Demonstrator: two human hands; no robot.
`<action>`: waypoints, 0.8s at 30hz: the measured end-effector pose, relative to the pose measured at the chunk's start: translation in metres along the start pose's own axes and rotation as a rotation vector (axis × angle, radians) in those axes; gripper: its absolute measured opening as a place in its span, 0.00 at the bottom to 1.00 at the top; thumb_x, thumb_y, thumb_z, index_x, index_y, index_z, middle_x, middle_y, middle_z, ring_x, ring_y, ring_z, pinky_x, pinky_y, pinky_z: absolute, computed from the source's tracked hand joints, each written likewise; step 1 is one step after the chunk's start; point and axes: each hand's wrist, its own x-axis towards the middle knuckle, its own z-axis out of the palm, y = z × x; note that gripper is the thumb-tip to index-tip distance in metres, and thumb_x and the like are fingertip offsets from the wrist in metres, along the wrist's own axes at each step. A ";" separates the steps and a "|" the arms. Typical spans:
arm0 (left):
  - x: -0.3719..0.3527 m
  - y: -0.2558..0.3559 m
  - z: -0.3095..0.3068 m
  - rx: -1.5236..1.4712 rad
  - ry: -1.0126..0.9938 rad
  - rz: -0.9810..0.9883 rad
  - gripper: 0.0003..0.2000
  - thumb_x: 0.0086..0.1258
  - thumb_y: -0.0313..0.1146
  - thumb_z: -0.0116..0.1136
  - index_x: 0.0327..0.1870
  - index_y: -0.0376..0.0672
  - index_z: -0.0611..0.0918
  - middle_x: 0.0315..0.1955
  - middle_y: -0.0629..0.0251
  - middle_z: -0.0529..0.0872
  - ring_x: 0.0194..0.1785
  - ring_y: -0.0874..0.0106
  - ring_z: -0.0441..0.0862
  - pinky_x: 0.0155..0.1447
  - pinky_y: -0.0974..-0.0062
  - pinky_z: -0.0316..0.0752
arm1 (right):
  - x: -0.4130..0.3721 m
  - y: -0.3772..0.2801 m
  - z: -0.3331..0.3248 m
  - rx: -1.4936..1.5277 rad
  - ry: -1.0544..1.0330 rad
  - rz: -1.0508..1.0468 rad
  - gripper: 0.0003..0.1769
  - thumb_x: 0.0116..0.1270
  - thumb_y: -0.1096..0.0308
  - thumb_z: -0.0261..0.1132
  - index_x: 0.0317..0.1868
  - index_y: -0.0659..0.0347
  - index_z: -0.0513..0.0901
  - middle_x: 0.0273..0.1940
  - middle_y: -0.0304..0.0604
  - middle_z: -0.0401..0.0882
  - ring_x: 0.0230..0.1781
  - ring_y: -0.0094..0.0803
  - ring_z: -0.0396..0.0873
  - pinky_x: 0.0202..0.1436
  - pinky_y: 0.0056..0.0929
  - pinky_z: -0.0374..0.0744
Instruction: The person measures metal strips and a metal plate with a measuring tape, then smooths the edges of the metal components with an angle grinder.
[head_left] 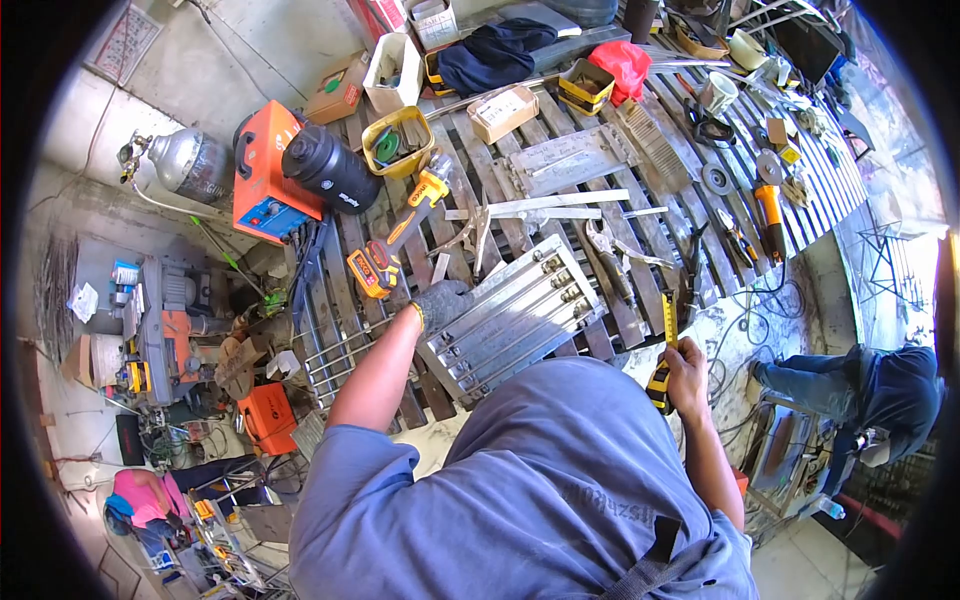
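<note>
My left hand (pixel 440 304), in a dark grey glove, grips the upper left edge of a flat metal plate with several parallel rods (pixel 520 318). The plate lies tilted at the near edge of the slatted metal table (pixel 650 225). My bare right hand (pixel 687 376) is closed around a tape measure (pixel 658 388) off the table's near edge. Its yellow blade is pulled partly out and points toward the table. Locking pliers (pixel 610 245) lie just beyond the plate. A yellow cordless angle grinder (pixel 400 225) rests left of them, beyond my left hand.
Flat metal strips (pixel 540 204) lie mid-table. An orange machine (pixel 272 175) and a black jug (pixel 330 168) stand at the left. Another grinder (pixel 770 215) lies at the right. Cables (pixel 765 310) trail on the floor. One person (pixel 880 395) bends at the right; another (pixel 150 500) works lower left.
</note>
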 end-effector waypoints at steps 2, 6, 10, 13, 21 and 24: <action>-0.003 0.010 -0.007 -0.094 -0.026 -0.121 0.18 0.85 0.45 0.56 0.55 0.38 0.88 0.49 0.42 0.92 0.53 0.44 0.91 0.60 0.54 0.85 | 0.002 0.001 0.002 0.016 -0.003 -0.016 0.11 0.80 0.67 0.65 0.39 0.65 0.83 0.32 0.40 0.84 0.31 0.24 0.79 0.37 0.31 0.78; -0.009 0.005 0.007 -0.334 0.046 -0.190 0.16 0.84 0.42 0.60 0.55 0.38 0.88 0.45 0.47 0.93 0.48 0.54 0.91 0.57 0.58 0.84 | 0.002 -0.013 0.002 -0.083 0.000 0.006 0.10 0.77 0.67 0.66 0.39 0.67 0.84 0.32 0.44 0.85 0.34 0.28 0.80 0.42 0.35 0.80; -0.007 0.028 0.002 -0.580 0.359 -0.640 0.14 0.84 0.40 0.60 0.44 0.38 0.89 0.29 0.57 0.90 0.33 0.65 0.88 0.42 0.61 0.82 | 0.004 -0.012 0.002 -0.080 -0.008 -0.025 0.11 0.76 0.67 0.66 0.39 0.68 0.84 0.32 0.45 0.84 0.34 0.29 0.80 0.42 0.36 0.80; -0.007 0.029 -0.019 -0.489 0.649 -0.552 0.14 0.85 0.39 0.59 0.41 0.39 0.90 0.25 0.64 0.90 0.29 0.72 0.86 0.35 0.66 0.80 | 0.005 -0.014 0.002 -0.099 -0.015 0.005 0.11 0.76 0.66 0.67 0.40 0.69 0.84 0.33 0.47 0.85 0.35 0.31 0.82 0.43 0.37 0.80; -0.053 0.158 -0.126 -0.954 0.643 -0.293 0.11 0.82 0.29 0.60 0.54 0.34 0.90 0.41 0.62 0.92 0.43 0.73 0.92 0.48 0.69 0.88 | 0.042 -0.084 0.007 -0.414 0.020 -0.168 0.37 0.80 0.48 0.70 0.72 0.68 0.70 0.53 0.74 0.90 0.56 0.67 0.90 0.63 0.55 0.83; -0.071 0.222 -0.134 -1.129 0.656 -0.137 0.08 0.75 0.22 0.63 0.49 0.36 0.92 0.50 0.58 0.92 0.49 0.69 0.93 0.50 0.68 0.88 | 0.084 -0.118 0.012 -0.524 -0.029 -0.081 0.43 0.80 0.44 0.68 0.78 0.70 0.66 0.59 0.82 0.86 0.64 0.72 0.86 0.70 0.57 0.80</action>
